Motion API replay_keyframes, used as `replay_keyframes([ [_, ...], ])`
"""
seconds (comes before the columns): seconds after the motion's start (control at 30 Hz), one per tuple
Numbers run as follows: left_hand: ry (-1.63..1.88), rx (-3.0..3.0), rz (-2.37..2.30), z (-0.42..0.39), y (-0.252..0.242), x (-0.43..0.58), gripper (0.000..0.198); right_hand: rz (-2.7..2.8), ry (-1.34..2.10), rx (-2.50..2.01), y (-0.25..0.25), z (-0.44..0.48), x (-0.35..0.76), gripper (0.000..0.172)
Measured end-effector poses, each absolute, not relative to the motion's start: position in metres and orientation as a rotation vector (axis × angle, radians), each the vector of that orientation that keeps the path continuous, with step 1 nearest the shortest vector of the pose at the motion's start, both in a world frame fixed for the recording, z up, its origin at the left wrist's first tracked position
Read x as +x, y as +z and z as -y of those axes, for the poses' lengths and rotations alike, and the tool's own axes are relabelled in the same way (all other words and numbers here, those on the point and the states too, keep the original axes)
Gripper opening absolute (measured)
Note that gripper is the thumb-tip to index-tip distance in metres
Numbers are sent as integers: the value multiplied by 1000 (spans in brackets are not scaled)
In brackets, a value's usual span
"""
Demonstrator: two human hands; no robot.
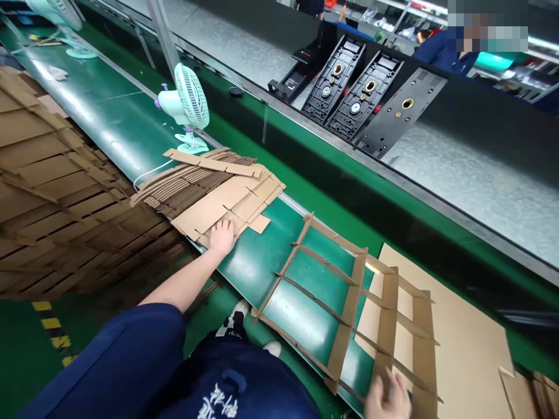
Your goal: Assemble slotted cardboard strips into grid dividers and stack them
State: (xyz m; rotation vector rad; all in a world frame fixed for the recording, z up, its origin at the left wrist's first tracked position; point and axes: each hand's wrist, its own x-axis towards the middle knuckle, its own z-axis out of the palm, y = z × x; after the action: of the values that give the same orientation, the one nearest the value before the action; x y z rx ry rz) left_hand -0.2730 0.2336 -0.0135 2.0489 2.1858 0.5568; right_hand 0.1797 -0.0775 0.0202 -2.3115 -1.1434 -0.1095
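Note:
My left hand (222, 237) lies on the near edge of a pile of flat, slotted cardboard pieces (218, 203), its fingers slightly apart on top. A loose slotted strip (212, 163) lies across the back of that pile. To the right stands a cardboard divider grid (349, 308), made of upright strips crossing each other. My right hand (388, 396) is at the near end of one of its cross strips, smeared by motion, so its grip cannot be made out. Part of the grid stands over a flat cardboard sheet (467, 326).
A mint-green fan (187, 105) stands behind the pile on the green bench (109, 122). Stacked cardboard grids (56, 192) rise at the left. Beyond the bench edge, a conveyor (471, 174) carries several black panels (367, 87). A person in dark blue (437, 49) is at the far right.

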Motion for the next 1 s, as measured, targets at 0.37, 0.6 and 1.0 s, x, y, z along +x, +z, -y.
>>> replay_keyframes([
  [0.37,926,1302,-1558,-198,18,-226,63,1247,871,-1877,76,-50,11,51],
  [0.6,745,1847,-905,-104,57,-130,61,1130,798,-1914,90,-68,7,40],
  [1.0,159,2612,-936,-107,-14,-124,69,1001,711,-2402,46,-13,64,38],
])
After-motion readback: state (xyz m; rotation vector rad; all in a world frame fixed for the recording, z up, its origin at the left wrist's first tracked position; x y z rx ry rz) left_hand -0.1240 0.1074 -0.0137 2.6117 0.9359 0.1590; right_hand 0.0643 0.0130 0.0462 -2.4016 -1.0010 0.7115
